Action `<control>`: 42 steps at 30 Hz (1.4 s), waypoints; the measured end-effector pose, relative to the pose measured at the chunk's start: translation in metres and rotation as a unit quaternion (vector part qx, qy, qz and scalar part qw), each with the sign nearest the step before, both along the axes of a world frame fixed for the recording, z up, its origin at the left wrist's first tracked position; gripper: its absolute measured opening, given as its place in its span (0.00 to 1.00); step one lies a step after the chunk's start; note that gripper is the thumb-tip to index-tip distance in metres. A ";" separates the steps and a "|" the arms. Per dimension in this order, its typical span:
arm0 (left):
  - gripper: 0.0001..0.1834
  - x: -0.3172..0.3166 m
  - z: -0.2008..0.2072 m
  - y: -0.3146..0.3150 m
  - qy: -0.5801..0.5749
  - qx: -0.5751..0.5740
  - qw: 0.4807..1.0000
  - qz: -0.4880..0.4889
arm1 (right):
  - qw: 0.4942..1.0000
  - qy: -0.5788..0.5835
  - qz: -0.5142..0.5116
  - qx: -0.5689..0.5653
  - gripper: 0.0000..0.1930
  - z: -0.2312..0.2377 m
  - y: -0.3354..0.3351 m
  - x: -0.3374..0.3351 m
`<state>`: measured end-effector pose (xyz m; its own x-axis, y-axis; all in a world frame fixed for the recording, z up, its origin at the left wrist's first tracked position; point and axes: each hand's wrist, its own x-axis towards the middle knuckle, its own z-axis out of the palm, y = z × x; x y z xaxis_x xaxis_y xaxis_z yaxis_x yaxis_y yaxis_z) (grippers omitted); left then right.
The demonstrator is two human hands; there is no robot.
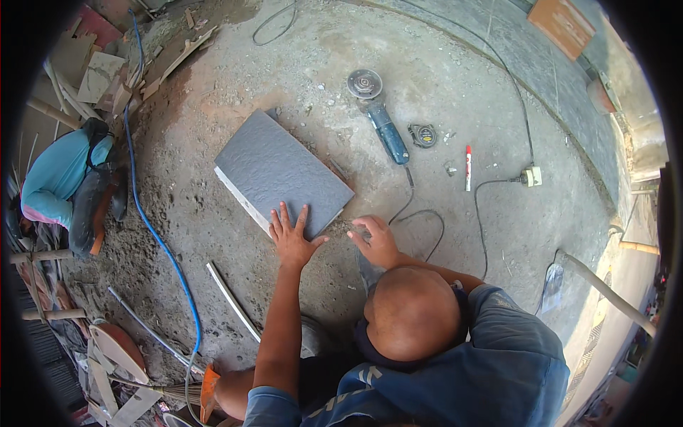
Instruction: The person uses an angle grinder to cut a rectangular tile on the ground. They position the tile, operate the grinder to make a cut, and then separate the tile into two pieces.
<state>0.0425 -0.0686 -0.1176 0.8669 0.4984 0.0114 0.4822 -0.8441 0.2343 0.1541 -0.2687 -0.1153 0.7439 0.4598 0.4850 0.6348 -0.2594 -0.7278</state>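
Observation:
A dark grey textured tile (281,171) with a pale edge lies on the rough concrete floor, tilted across the view. Parts of another piece peek out from under its far corner and right side. My left hand (291,238) rests flat on its near end, fingers spread. Just right of the tile's near corner, my right hand (377,242) hovers with bent fingers and the thumb apart; nothing shows in it. Beyond lies a blue angle grinder (388,134), its disc at the far end. A round black tape measure (422,135) and a red-capped white marker (468,168) are to its right.
The grinder's cord loops near my right hand. A pale plug connection (531,176) lies at the right. On the left run a blue hose (153,224) and a pale strip (233,301). A person in turquoise (67,171) bends at far left, near scrap boards (99,77).

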 end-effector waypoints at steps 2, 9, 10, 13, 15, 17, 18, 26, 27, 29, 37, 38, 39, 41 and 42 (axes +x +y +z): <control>0.47 0.000 -0.010 -0.001 0.049 -0.019 0.999 -0.009 | 0.932 0.311 0.180 -0.037 0.13 -0.009 -0.013 -0.016; 0.47 -0.009 -0.013 -0.001 0.064 -0.034 0.997 -0.009 | 0.569 0.662 0.451 -0.187 0.14 -0.024 -0.017 -0.028; 0.47 -0.011 -0.013 -0.003 0.066 -0.031 0.997 -0.014 | 0.528 0.679 0.477 -0.183 0.14 -0.023 -0.018 -0.032; 0.47 -0.019 -0.008 -0.008 0.084 -0.033 0.996 -0.006 | 0.454 0.700 0.514 -0.197 0.14 -0.018 -0.023 -0.037; 0.46 -0.020 -0.003 -0.012 0.096 -0.047 0.994 0.001 | 0.444 0.699 0.518 -0.212 0.15 -0.009 -0.027 -0.035; 0.44 -0.021 0.002 -0.012 0.135 -0.045 0.990 0.004 | 0.445 0.693 0.518 -0.230 0.15 0.000 -0.034 -0.033; 0.42 -0.022 0.004 -0.012 0.125 -0.051 0.991 0.012 | 0.448 0.689 0.517 -0.239 0.15 0.006 -0.034 -0.033; 0.34 -0.003 0.043 -0.037 0.055 -0.068 0.996 -0.023 | 0.516 0.594 0.533 -0.310 0.18 0.041 -0.044 -0.030; 0.33 -0.004 0.046 -0.036 0.039 -0.058 0.997 -0.028 | 0.507 0.600 0.531 -0.319 0.18 0.046 -0.042 -0.039; 0.35 0.000 0.044 -0.037 0.029 -0.059 0.998 -0.023 | 0.477 0.572 0.565 -0.355 0.18 0.054 -0.036 -0.047; 0.33 -0.008 0.044 -0.034 0.038 -0.079 0.996 -0.013 | 0.394 0.635 0.541 -0.387 0.17 0.031 -0.029 -0.050; 0.33 -0.010 0.042 -0.030 0.018 -0.078 0.997 -0.004 | 0.389 0.635 0.542 -0.390 0.17 0.028 -0.027 -0.052; 0.33 -0.009 0.039 -0.027 -0.001 -0.077 0.997 0.005 | 0.387 0.632 0.544 -0.393 0.17 0.026 -0.025 -0.053; 0.33 -0.006 0.034 -0.021 -0.009 -0.077 0.997 0.008 | 0.383 0.630 0.548 -0.395 0.17 0.020 -0.021 -0.055; 0.32 -0.006 0.032 -0.020 -0.020 -0.078 0.997 0.012 | 0.385 0.628 0.549 -0.395 0.17 0.016 -0.020 -0.057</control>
